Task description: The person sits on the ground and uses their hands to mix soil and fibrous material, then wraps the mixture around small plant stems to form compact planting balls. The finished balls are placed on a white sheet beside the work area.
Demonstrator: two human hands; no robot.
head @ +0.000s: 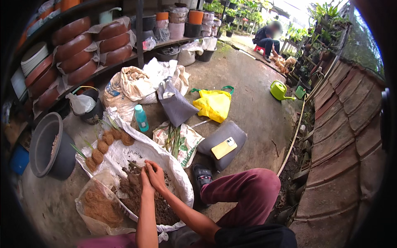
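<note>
My left hand (146, 179) and my right hand (156, 175) are cupped together over dark soil (161, 204) on a white woven sack (183, 183) with raised edges. A short green-brown plant piece (134, 164) sticks out to the left of the fingers; what lies between the palms is hidden. Several balls wrapped in brown fibre (102, 145), some with green leaves, rest in a curved row on the sack's far left side. At the near left, a clear plastic bag (81, 198) holds loose brown coconut fibre (100, 206).
Around the sack are a grey tub (66, 152), a teal bottle (141, 118), cut green leaves (175, 139) on a printed sack, a yellow bag (214, 105) and a phone (224, 148) on a grey cushion (238, 133). A green watering can (278, 90) and a seated person (268, 38) are farther off.
</note>
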